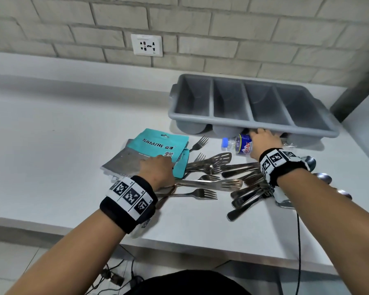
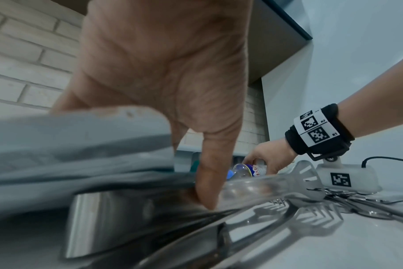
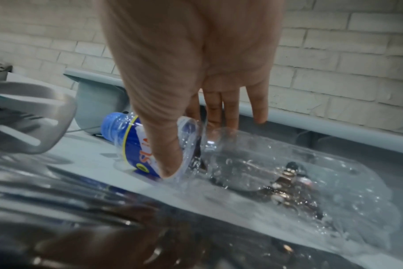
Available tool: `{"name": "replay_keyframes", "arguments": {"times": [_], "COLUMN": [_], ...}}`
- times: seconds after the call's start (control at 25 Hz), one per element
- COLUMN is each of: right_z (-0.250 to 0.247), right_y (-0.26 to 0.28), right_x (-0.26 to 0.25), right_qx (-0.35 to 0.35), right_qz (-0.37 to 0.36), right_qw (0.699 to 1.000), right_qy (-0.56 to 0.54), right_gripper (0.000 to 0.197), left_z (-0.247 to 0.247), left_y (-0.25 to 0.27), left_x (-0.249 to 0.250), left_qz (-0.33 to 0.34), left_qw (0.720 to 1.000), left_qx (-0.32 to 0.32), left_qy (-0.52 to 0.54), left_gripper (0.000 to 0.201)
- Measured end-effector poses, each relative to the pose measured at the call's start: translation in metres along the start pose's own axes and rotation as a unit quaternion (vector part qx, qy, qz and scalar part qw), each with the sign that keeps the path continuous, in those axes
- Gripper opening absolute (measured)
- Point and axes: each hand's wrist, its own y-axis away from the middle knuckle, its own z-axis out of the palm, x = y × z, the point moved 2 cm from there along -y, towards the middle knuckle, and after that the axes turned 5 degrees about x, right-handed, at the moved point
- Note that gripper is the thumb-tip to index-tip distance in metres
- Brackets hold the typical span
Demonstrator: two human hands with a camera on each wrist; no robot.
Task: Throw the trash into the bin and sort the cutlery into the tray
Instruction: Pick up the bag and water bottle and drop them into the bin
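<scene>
The white bench (image 1: pixel 73 128) carries every item and runs along a pale brick wall (image 1: pixel 222 28). A grey plastic four-compartment cutlery tray (image 1: pixel 251 127) stands at 1 o'clock on the bench, its long side parallel to the wall. A loose pile of stainless-steel forks, spoons and slotted servers (image 1: pixel 213 179) lies at the centre, at 6 o'clock from the tray. A stack of flat teal and silver packaging pouches (image 1: pixel 158 145) lies at 9 o'clock from the pile, touching it.

A crushed clear plastic bottle with a blue cap and blue label (image 1: pixel 237 144) lies on its side just beside the tray's near wall, cap pointing to 9 o'clock. The right hand (image 1: pixel 262 143) grips this bottle: in the right wrist view the thumb (image 3: pixel 166 149) presses the label on the near side and the fingers (image 3: pixel 221 107) wrap over the far side.

The left hand (image 1: pixel 158 170) rests on the near edge of the pouches. In the left wrist view its thumb (image 2: pixel 209 182) points down at the pouch edge beside a server handle; the pictures do not show whether the fingers are closed on a pouch.

A white wall socket (image 1: pixel 147 45) sits at 11 o'clock. Both wrists carry black bands with printed markers.
</scene>
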Motion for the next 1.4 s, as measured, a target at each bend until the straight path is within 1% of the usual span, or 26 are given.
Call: {"name": "replay_keyframes", "arguments": {"times": [0.12, 0.2, 0.28, 0.44, 0.56, 0.64, 0.72, 0.8, 0.88, 0.96, 1.0, 1.04, 1.08, 1.12, 1.16, 1.24, 1.28, 1.32, 1.36, 1.4], "right_z": [0.0, -0.002, -0.004, -0.008, -0.016, -0.026, -0.036, -0.047, -0.057, -0.064, -0.066, -0.065, -0.064, -0.062, -0.059, -0.05, -0.044, -0.034, -0.024, -0.012], "right_y": [0.001, 0.003, 0.005, 0.016, 0.024, 0.031, 0.039, 0.052, 0.069, 0.093, 0.107, 0.121, 0.137, 0.154, 0.171, 0.206, 0.227, 0.249, 0.272, 0.294], "right_x": [0.0, 0.001, 0.001, 0.0, 0.006, 0.013, 0.023, 0.035, 0.047, 0.065, 0.076, 0.088, 0.101, 0.115, 0.13, 0.157, 0.172, 0.188, 0.201, 0.213], "right_qx": [0.0, 0.009, 0.018, 0.004, 0.035, 0.072, 0.096, 0.119, 0.163, 0.214, 0.236, 0.255, 0.271, 0.285, 0.296, 0.32, 0.336, 0.351, 0.363, 0.372], "right_qz": [-0.003, -0.006, -0.015, -0.037, -0.028, -0.016, 0.006, 0.035, 0.064, 0.101, 0.121, 0.142, 0.164, 0.184, 0.204, 0.248, 0.277, 0.307, 0.333, 0.357], "right_qw": [1.0, 1.0, 0.999, 0.997, 0.995, 0.992, 0.988, 0.978, 0.963, 0.942, 0.927, 0.909, 0.89, 0.869, 0.844, 0.787, 0.759, 0.733, 0.713, 0.698], "right_qy": [-0.009, -0.016, -0.032, -0.072, -0.087, -0.099, -0.124, -0.167, -0.205, -0.24, -0.266, -0.297, -0.329, -0.361, -0.398, -0.466, -0.484, -0.495, -0.499, -0.497], "right_gripper": [0.056, 0.052, 0.05, 0.063, 0.07, 0.067, 0.067, 0.069, 0.068, 0.066, 0.065, 0.063, 0.061, 0.06, 0.06, 0.06, 0.06, 0.06, 0.059, 0.059], "left_z": [-0.001, -0.003, -0.007, -0.019, -0.032, -0.043, -0.058, -0.078, -0.098, -0.111, -0.115, -0.118, -0.119, -0.119, -0.117, -0.107, -0.1, -0.091, -0.081, -0.07], "left_y": [-0.001, -0.001, 0.001, 0.005, 0.014, 0.023, 0.038, 0.056, 0.076, 0.094, 0.101, 0.107, 0.112, 0.116, 0.121, 0.13, 0.136, 0.144, 0.153, 0.161], "left_x": [-0.003, -0.003, -0.002, -0.007, -0.01, -0.009, -0.005, 0.005, 0.02, 0.041, 0.053, 0.067, 0.083, 0.101, 0.12, 0.155, 0.175, 0.196, 0.216, 0.235], "left_qz": [0.011, 0.009, 0.006, -0.018, 0.001, 0.015, 0.024, 0.041, 0.075, 0.116, 0.137, 0.155, 0.172, 0.183, 0.198, 0.232, 0.246, 0.258, 0.266, 0.271], "left_qw": [1.0, 0.999, 0.998, 0.989, 0.974, 0.962, 0.948, 0.928, 0.897, 0.861, 0.844, 0.825, 0.807, 0.792, 0.775, 0.737, 0.728, 0.725, 0.727, 0.731], "left_qx": [0.008, 0.025, 0.061, 0.142, 0.225, 0.273, 0.314, 0.365, 0.426, 0.469, 0.472, 0.462, 0.442, 0.409, 0.362, 0.262, 0.22, 0.186, 0.157, 0.128], "left_qy": [0.015, 0.02, 0.009, 0.031, 0.016, 0.025, 0.049, 0.066, 0.095, 0.158, 0.215, 0.286, 0.352, 0.414, 0.478, 0.579, 0.602, 0.61, 0.613, 0.613], "left_gripper": [0.033, 0.036, 0.038, 0.04, 0.048, 0.052, 0.051, 0.049, 0.046, 0.039, 0.032, 0.022, 0.016, 0.023, 0.031, 0.03, 0.028, 0.029, 0.032, 0.033]}}
